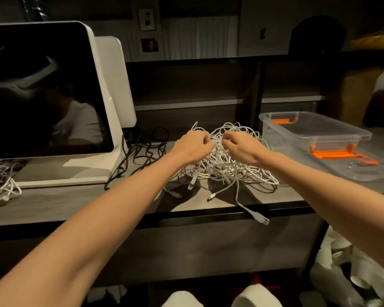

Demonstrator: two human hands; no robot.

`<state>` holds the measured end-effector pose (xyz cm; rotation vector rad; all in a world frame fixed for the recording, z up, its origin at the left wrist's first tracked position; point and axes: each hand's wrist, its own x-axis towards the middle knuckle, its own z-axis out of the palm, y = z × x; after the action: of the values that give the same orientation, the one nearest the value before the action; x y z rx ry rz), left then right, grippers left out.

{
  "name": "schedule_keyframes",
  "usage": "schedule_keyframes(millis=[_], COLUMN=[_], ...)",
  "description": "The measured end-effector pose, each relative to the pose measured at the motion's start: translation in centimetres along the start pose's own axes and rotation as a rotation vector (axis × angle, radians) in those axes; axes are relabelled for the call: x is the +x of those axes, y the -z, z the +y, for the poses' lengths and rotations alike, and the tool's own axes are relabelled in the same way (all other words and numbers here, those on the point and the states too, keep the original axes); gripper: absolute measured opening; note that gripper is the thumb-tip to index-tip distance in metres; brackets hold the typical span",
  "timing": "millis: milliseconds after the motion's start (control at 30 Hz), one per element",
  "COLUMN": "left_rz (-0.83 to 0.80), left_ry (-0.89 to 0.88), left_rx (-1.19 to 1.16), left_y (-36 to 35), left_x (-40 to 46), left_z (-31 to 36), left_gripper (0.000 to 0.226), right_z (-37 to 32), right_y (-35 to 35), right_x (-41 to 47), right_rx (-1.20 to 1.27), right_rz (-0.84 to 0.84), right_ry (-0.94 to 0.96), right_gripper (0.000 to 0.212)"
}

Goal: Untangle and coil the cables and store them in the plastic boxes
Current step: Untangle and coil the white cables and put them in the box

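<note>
Left hand [192, 144] and right hand [242, 147], fingers curled, pinch strands atop white cable tangle [226, 165]; tangle directly beneath fingers, plastic box [315, 129] to right, nearer right hand.

One tangle of white cables [228, 165], one clear plastic box [315, 131], one lid [364, 165], one screen [42, 89], two hands [193, 145].

Cable tangle [226, 160] mid-desk [53, 207], plastic box [315, 131] to its right, monitor [42, 91] left, loose cables [146, 147] between.
</note>
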<state>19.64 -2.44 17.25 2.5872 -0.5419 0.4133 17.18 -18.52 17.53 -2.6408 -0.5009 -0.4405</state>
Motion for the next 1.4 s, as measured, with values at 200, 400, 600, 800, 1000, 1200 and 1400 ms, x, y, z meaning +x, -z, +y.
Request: schedule_keyframes(millis=[200,400,600,800,1000,1200,1400], left_rz=[0.009,0.111,0.236,0.367,0.433,0.194,0.050], left_ry=[-0.013,-0.023,0.003,0.205,0.233,0.120,-0.017], left_rx=[0.032,0.112,0.053,-0.363,-0.706,-0.628,-0.321], left_y=[-3.2,-5.6,-6.6,-6.0,-6.0,-6.0,-5.8], left_x=[2.3,3.4,5.1,8.1,8.9,8.8,8.4], left_z=[-0.1,-1.4,-3.7,-5.7,-6.0,-5.5,-4.8], left_gripper=[0.020,0.027,0.034,0.030,0.025,0.008,0.026], right_z=[3.0,4.6,5.2,4.9,6.9,6.8,6.7], right_y=[-1.9,-2.3,-3.1,-4.3,-5.7,-6.8,-7.1], right_x=[1.9,3.4,5.4,9.8,9.9,8.5,8.6], right_rx=[-0.214,0.124,0.558,0.364,0.457,0.133,0.131], right_rz=[-0.322,-0.465,-0.370,0.070,0.344,0.644,0.442], right_ry=[-0.157,-0.165,-0.197,-0.061,-0.144,-0.048,0.141], right_gripper=[0.033,0.021,0.012,0.010,0.015,0.011,0.031])
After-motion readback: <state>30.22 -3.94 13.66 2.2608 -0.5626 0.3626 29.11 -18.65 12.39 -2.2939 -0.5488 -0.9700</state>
